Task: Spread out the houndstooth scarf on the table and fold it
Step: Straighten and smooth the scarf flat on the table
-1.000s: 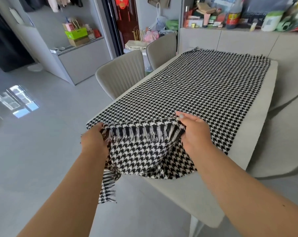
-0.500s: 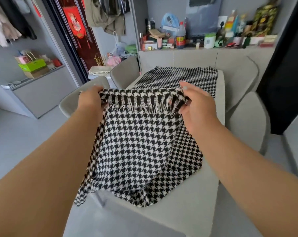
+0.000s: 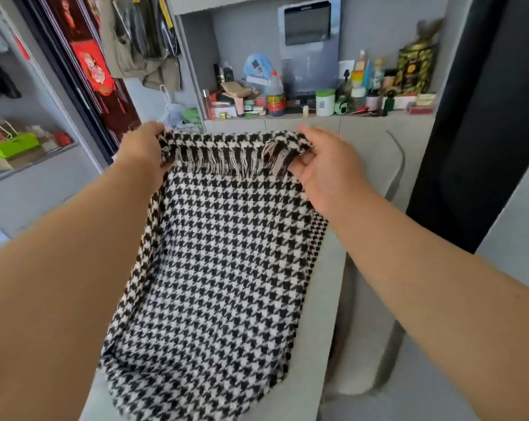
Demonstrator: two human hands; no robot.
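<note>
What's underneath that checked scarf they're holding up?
A grey table shows beside the scarf; both hands lift its fringed end. The tabletop beneath is covered.

Bright, even daylight; wide-angle bending at edges, slight motion blur.

The black-and-white houndstooth woven cloth scarf (image 3: 223,268) looks soft, matt and slightly fuzzy, with loose thread fringe at its far edge. The pale grey table top (image 3: 324,314) beneath appears smooth and matt, stone-like.
</note>
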